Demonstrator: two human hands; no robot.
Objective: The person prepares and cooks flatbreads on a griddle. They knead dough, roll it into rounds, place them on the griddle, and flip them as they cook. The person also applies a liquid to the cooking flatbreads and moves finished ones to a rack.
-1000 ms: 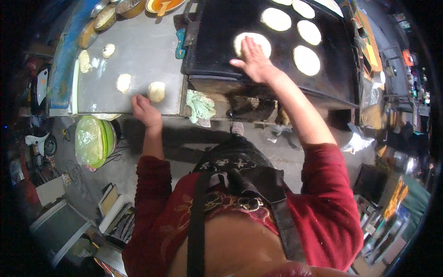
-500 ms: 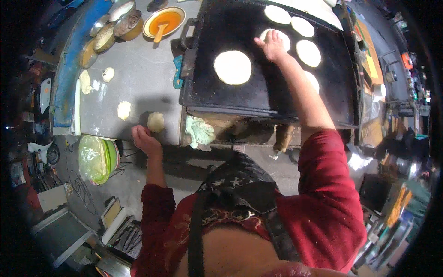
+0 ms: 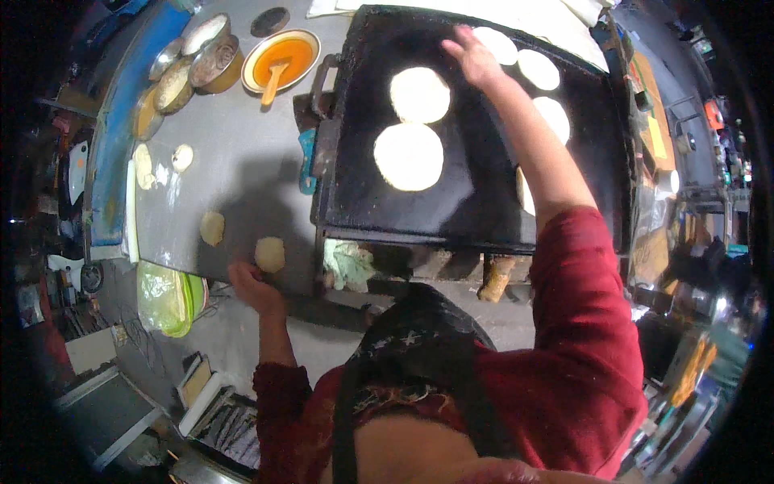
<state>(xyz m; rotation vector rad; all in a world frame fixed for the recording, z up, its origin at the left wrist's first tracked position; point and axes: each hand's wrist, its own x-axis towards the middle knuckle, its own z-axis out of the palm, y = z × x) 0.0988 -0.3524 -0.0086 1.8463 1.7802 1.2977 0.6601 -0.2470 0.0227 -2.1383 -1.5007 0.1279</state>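
Note:
On the black griddle lie several pale dough rounds. Two sit on the left part, a far round and a near round, their edges about touching. My right hand reaches over the griddle's far side, fingers stretched and thumb apart, beside another dough round. More rounds run down the right side, one of them further right, and my forearm partly covers the nearer ones. At the grey worktop's front edge my left hand is loosely open, close against a small dough piece. Another small dough piece lies to its left.
A bowl of orange liquid holds a wooden-handled utensil. Several metal bowls stand at the far left. A turquoise cloth lies by the griddle's left edge. A green basin with clear plastic is below the worktop.
One dough round has moved left from under my right hand to beside the large round. That hand is now at the farthest round. The whole view has shifted, with the griddle lower in it.

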